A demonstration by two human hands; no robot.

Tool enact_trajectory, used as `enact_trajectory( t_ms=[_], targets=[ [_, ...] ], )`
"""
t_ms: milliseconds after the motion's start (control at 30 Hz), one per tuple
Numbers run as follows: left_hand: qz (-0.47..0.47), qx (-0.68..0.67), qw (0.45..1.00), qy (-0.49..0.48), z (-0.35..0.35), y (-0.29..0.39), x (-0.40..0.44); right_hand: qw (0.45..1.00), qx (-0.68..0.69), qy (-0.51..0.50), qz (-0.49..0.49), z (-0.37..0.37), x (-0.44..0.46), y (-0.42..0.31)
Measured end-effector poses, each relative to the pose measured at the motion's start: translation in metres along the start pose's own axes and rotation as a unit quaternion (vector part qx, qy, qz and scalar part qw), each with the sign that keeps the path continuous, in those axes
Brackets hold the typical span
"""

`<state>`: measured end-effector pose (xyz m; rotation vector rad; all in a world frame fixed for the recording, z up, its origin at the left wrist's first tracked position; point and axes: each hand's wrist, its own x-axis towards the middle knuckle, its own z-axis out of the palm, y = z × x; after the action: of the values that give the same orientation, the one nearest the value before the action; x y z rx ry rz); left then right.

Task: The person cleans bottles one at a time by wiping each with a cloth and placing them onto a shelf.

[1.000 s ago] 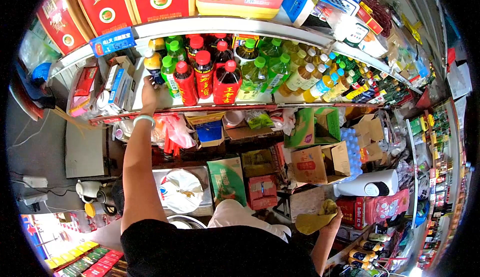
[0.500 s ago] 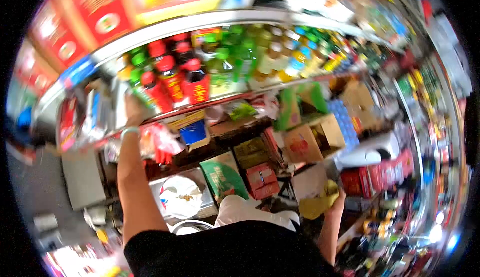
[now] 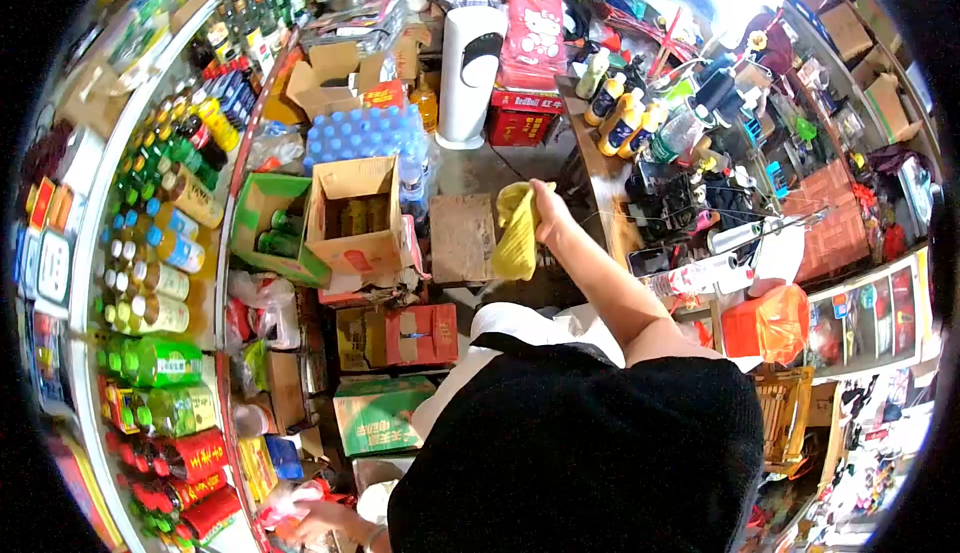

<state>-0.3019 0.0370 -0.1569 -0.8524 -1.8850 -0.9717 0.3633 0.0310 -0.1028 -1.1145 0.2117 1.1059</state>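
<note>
My right hand (image 3: pixel 547 215) is closed on a yellow cloth (image 3: pixel 516 235), which hangs down from the fingers. Below the cloth and to its left is a flat-topped brown box (image 3: pixel 461 237). At the lower left, my left hand (image 3: pixel 322 521) is smeared by motion beside a pink and red plastic bag (image 3: pixel 290 501); whether it touches the bag is unclear. Red-labelled bottles (image 3: pixel 203 455) lie nearest to that hand on the drinks shelf (image 3: pixel 222 298).
An open carton (image 3: pixel 352 215), a green box (image 3: pixel 385 418) and a pack of blue-capped water bottles (image 3: pixel 365 136) crowd the floor at left. Ahead stands a white tower appliance (image 3: pixel 470 78). Along the right runs a cluttered wooden counter (image 3: pixel 598 178), with an orange bag (image 3: pixel 768 323) nearer me.
My view has swung to the right, towards the counter. My left hand has left the shelf and come back towards my body. The yellow cloth is still in my right hand, now stretched forward.
</note>
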Motion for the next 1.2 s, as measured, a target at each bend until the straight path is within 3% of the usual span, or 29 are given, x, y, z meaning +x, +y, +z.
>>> enact_trajectory(
  t_ms=[67, 100, 133, 167, 200, 233, 267, 300, 367, 400, 500, 533, 567, 633, 667, 700, 767, 833, 933, 967, 1000, 1100, 1167, 1200],
  targets=[
    [0.034, -0.071, 0.984, -0.163, -0.010, 0.029, -0.050, 0.999, 0.012, 0.006, -0.051, -0.022, 0.014, -0.032],
    [0.058, -0.107, 0.964, -0.238, -0.016, 0.058, -0.063, 0.992, 0.047, 0.089, -0.076, -0.022, 0.003, -0.070],
    [-0.030, -0.144, 0.938, -0.314, -0.035, 0.099, -0.066, 0.988, 0.063, 0.088, -0.106, -0.038, 0.012, -0.095],
    [-0.075, -0.172, 0.919, -0.347, -0.029, 0.088, -0.075, 0.977, 0.074, 0.129, -0.155, -0.052, 0.033, -0.105],
    [0.017, -0.219, 0.919, -0.326, -0.021, 0.100, -0.097, 0.960, 0.026, 0.189, -0.206, -0.071, 0.038, -0.145],
    [0.102, -0.265, 0.909, -0.306, -0.022, 0.107, -0.111, 0.950, 0.002, 0.181, -0.255, -0.078, 0.033, -0.171],
    [0.062, -0.259, 0.900, -0.344, -0.032, 0.113, -0.115, 0.902, -0.009, 0.244, -0.356, -0.093, 0.056, -0.183],
    [0.110, -0.267, 0.881, -0.376, -0.044, 0.138, -0.114, 0.880, -0.088, 0.310, -0.348, -0.124, 0.069, -0.222],
    [0.135, -0.269, 0.888, -0.346, -0.056, 0.157, -0.112, 0.803, -0.095, 0.403, -0.429, -0.129, 0.067, -0.255],
    [0.150, -0.263, 0.888, -0.347, -0.056, 0.173, -0.116, 0.719, -0.204, 0.441, -0.498, -0.124, 0.061, -0.270],
    [0.146, -0.268, 0.867, -0.394, -0.061, 0.191, -0.128, 0.615, -0.346, 0.568, -0.424, -0.172, 0.102, -0.315],
    [0.151, -0.262, 0.839, -0.453, -0.060, 0.191, -0.130, 0.569, -0.360, 0.549, -0.495, -0.178, 0.110, -0.320],
    [0.150, -0.261, 0.806, -0.510, -0.059, 0.184, -0.131, 0.565, -0.360, 0.549, -0.499, -0.177, 0.100, -0.321],
    [0.136, -0.254, 0.800, -0.526, -0.078, 0.227, -0.125, 0.515, -0.505, 0.544, -0.428, -0.185, 0.129, -0.323],
    [0.153, -0.267, 0.781, -0.543, -0.084, 0.232, -0.121, 0.478, -0.512, 0.551, -0.454, -0.186, 0.123, -0.329],
    [0.175, -0.265, 0.770, -0.553, -0.085, 0.243, -0.124, 0.501, -0.571, 0.473, -0.446, -0.193, 0.136, -0.320],
    [0.194, -0.296, 0.756, -0.551, -0.081, 0.240, -0.134, 0.467, -0.655, 0.505, -0.313, -0.202, 0.144, -0.331],
    [0.136, -0.289, 0.720, -0.617, -0.092, 0.255, -0.132, 0.310, -0.725, 0.490, -0.373, -0.214, 0.159, -0.319],
    [0.121, -0.297, 0.707, -0.630, -0.103, 0.262, -0.133, 0.297, -0.721, 0.488, -0.391, -0.209, 0.152, -0.320],
    [0.089, -0.322, 0.683, -0.650, -0.104, 0.268, -0.134, 0.286, -0.718, 0.493, -0.399, -0.207, 0.149, -0.319],
    [-0.022, -0.365, 0.616, -0.698, -0.107, 0.270, -0.141, 0.327, -0.731, 0.479, -0.360, -0.204, 0.145, -0.322],
    [-0.006, -0.369, 0.585, -0.722, -0.116, 0.276, -0.142, 0.410, -0.736, 0.460, -0.281, -0.204, 0.133, -0.317],
    [-0.017, -0.385, 0.590, -0.709, -0.127, 0.284, -0.133, 0.374, -0.758, 0.362, -0.392, -0.193, 0.117, -0.298],
    [0.034, -0.391, 0.572, -0.721, -0.123, 0.287, -0.130, 0.379, -0.772, 0.327, -0.392, -0.188, 0.109, -0.289]
  ],
)
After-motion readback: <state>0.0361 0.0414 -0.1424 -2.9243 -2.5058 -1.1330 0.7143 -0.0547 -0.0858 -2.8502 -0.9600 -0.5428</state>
